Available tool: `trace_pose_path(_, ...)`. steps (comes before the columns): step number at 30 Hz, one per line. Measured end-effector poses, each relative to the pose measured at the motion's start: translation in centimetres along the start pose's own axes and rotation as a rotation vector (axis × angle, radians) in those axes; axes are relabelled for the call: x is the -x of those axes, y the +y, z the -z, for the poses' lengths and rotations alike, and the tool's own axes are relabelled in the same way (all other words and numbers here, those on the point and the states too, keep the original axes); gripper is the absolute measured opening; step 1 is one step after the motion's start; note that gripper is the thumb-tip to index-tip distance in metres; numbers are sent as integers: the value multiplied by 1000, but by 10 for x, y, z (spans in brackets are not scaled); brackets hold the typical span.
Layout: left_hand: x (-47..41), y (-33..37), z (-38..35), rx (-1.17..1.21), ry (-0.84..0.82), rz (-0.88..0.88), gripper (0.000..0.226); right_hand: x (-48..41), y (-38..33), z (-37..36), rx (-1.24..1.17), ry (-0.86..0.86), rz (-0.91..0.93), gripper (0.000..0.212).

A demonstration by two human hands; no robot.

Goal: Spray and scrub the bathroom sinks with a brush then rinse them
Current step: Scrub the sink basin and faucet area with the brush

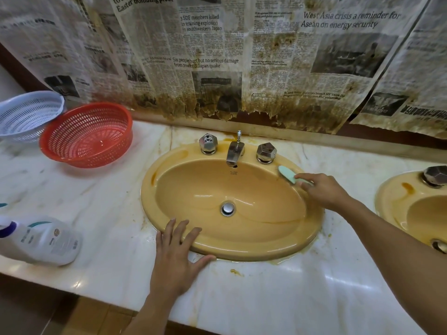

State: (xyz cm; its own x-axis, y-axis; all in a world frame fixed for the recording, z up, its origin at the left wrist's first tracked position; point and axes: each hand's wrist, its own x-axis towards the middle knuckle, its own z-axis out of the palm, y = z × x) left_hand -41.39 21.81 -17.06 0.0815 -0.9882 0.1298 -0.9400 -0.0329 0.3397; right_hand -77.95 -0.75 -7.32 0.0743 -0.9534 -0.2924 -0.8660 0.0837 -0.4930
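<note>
Glossy glazed yellow sink point(169, 211) set in polished veined marble worktop point(266, 298); behind the sink, dull tarnished metal tap point(234, 152) and stained, tattered newspaper point(208, 64); beside it, perforated plastic baskets point(89, 135)

the second sink point(391, 201) runs off the right edge, with only one knob point(435, 176) showing. the bottle point(48, 240) is cut by the left edge and its label is too blurred to read. the white basket point(26, 112) is cropped at left and partly behind the red basket point(89, 134). the handle of the brush point(287, 174) disappears under the right hand point(324, 192); its bristles are out of sight. the print point(233, 172) under the spout point(233, 153) is too small to read.
</note>
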Motion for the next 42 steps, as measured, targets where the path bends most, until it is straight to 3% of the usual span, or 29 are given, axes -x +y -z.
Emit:
trace_pose_path(3,0,1,0,3,3,2,73,-5,9,8,-38,71,-53,32)
trace_pose_path(8,0,-1,-3,-1,9,-3,75,-4,6,4,-2,-40,31,30)
trace_pose_path(12,1,-1,-4,-5,10,1,75,-7,13,12,-15,75,-45,33)
trace_pose_path(16,1,0,-4,-6,10,3,74,-4,4,4,0,-56,57,31)
trace_pose_path(20,2,0,-3,0,10,8,75,-8,5,7,-46,77,-48,35)
trace_pose_path(24,1,0,-3,-4,1,-8,75,-6,0,6,-32,-52,22,32)
trace_pose_path(28,0,-4,-3,7,-17,-25,74,2,19,20,-96,64,-55,33)
trace_pose_path(31,-1,-14,3,20,-23,-67,72,16,30,18,-98,-42,-17,28)
trace_pose_path(36,-15,-50,26,-20,26,-50,85,31,43,15,-142,42,-68,28)
trace_pose_path(40,-20,-69,30,-50,-45,30,96,34,40,11,-129,-44,-22,30)
trace_pose_path(42,-17,-70,26,-42,-53,52,96,30,40,14,-127,1,-57,31)
